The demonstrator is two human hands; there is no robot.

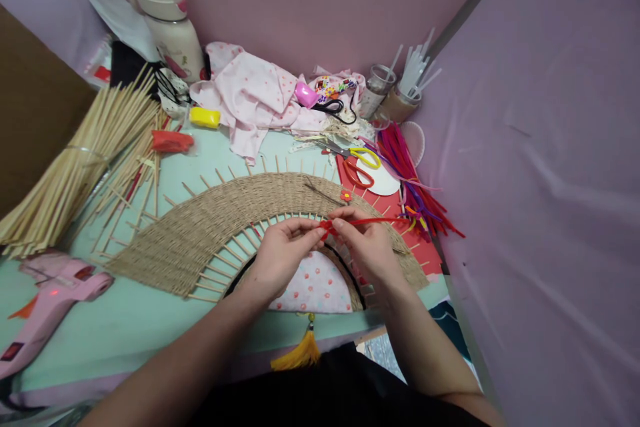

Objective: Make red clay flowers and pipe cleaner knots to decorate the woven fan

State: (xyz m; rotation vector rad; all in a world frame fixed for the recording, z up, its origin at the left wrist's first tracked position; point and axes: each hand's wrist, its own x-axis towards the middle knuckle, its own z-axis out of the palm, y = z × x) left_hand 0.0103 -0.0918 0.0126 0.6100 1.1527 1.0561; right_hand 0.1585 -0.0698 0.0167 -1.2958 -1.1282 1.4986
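Between my two hands is a red pipe cleaner (377, 219), bent into small loops at its left end, with a straight length running off to the right. My left hand (287, 247) pinches the looped part from the left. The fingertips of my right hand (367, 240) close on it from the right. Below them lies a woven fan (215, 213) with wooden sticks showing through its weave. A floral fabric half-circle (320, 283) forms its centre, partly covered by my hands. A small red flower (345, 195) rests on the weave, and a yellow tassel (300, 350) hangs at the bottom.
A pink glue gun (53, 297) lies at the left, below bundled wooden sticks (75, 160). Scissors (363, 167) and more pipe cleaners (407, 173) lie at the right. Fabric (250, 87), a bottle (173, 33) and jars (400, 103) line the back wall.
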